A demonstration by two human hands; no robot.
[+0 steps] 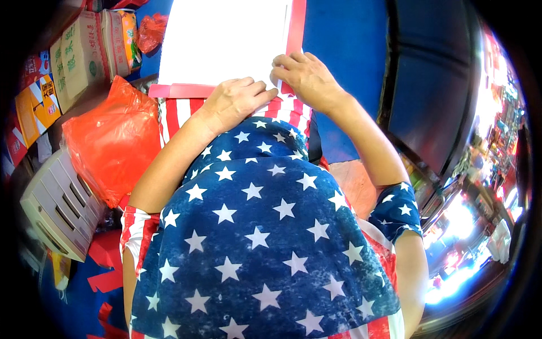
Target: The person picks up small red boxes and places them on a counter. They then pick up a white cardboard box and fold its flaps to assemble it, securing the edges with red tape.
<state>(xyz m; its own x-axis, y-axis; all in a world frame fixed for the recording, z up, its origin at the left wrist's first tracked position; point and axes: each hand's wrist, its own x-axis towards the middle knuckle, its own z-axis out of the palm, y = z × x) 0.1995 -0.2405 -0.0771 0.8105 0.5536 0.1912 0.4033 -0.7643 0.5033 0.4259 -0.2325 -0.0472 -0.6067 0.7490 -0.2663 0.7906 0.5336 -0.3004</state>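
Off to the left, the puffy red plastic bag [116,138] sits just beside the work, so I would give my left elbow room to clear it. Next comes the white sheet [226,42], its near edge over the striped cloth, a lower red strip [180,91] along that edge. My left hand [237,101] bends over the strip's right end, fingers curled close together; whether they pinch it, I can't tell. I judge the corner to be the spot needing care: hold the sheet flat there and square the edges before pressing. My right hand [307,80] meets it from the other side, fingers bent at the right red strip [296,25], grip hidden; I'd smooth outward from the corner, lightly, to avoid creases.
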